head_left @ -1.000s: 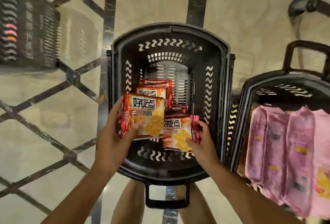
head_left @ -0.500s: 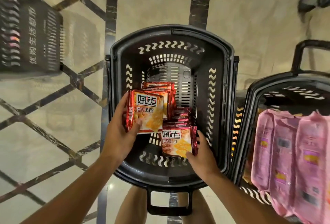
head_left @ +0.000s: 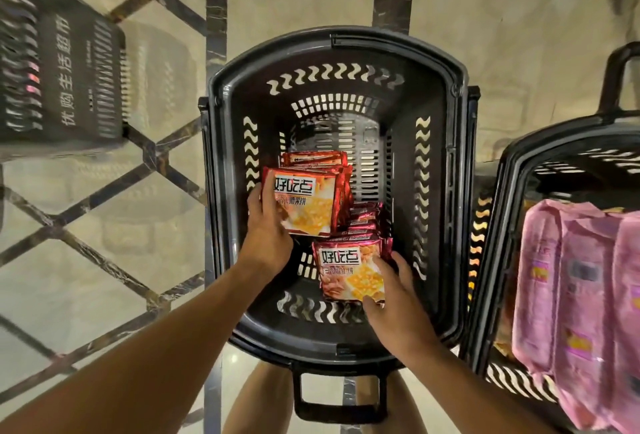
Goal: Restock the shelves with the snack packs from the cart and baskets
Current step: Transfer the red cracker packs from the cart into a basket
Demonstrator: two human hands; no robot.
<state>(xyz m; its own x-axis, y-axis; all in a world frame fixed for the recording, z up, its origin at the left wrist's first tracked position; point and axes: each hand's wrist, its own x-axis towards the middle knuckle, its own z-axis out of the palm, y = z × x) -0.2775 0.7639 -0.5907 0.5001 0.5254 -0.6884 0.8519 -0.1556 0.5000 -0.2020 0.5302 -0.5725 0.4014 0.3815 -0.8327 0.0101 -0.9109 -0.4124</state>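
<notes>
Snack packs, red foil with orange biscuit print, sit low inside the black basket on the floor, in two short rows leaning one behind another. Left stack toward the basket's left wall; right stack nearer the person, toward the right wall.

Left hand: thumb laid over the front face of the left stack, fingers wrapped round its left edge, so clamped on the bundle. Right hand: fingers curled over the right edge and lower corner of the right stack, pinching it.

Step in hand, as judged: lift both bundles out for shelving. To do it well, squeeze each stack front to back so the rear packs cannot slide free; foil looks slick. Lift straight up before swinging sideways.

Edges: basket walls stand well above the packs, rim all round, folded handle at the near side between the legs. Far half of the basket floor is bare, giving room to tilt the stacks.

Outward: second basket just beside on the right, holding pink packs that rise above its rim; keep the right elbow in. Another dark basket lies well apart at upper left. Tiled floor open on the left.
</notes>
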